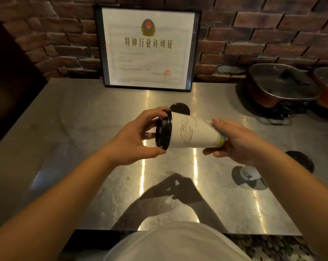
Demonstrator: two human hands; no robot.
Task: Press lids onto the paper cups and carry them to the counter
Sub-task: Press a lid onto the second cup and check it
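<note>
A: What's on the steel counter (84,129)?
B: A framed certificate (148,48) leaning on the brick wall, pans (280,85) at right.
A: And the paper cup (193,134)?
B: Held sideways above the counter; right hand (238,144) fingers grip its base, left hand (135,138) fingers clasp the black lid (163,132) on its mouth.

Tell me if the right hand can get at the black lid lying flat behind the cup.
Probably not yet: the right hand grips the cup's base, and the cup lies across the way to that lid.
</note>
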